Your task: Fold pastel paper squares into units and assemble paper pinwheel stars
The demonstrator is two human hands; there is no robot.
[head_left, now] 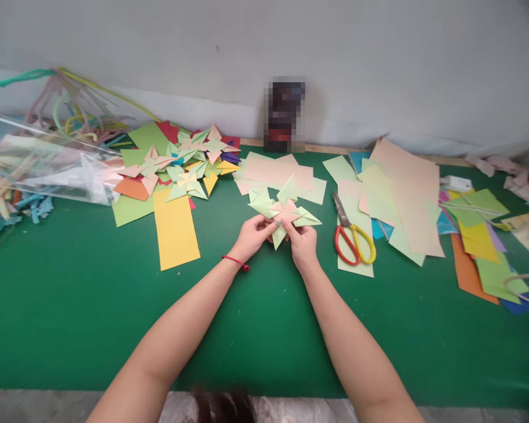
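A folded paper flower [284,207], with pale green pointed petals and a pink centre, is held just above the green table. My left hand [254,234] pinches its lower left side, the thumb on top near the pink centre. From the lower right, my right hand [303,242] grips the same flower, its thumb also on top. The fingers beneath the paper are mostly hidden. Scissors [352,235] with one red and one yellow handle lie to the right, on a pale green sheet [355,271]. Behind the flower are pink and pale green sheets [277,170].
Finished folded flowers [187,181] lie on coloured paper at the back left, beside a yellow sheet [176,229]. A clear plastic bag [48,164] and paper strips fill the far left. More sheets [414,200] overlap on the right. A blurred dark object [284,117] stands against the wall.
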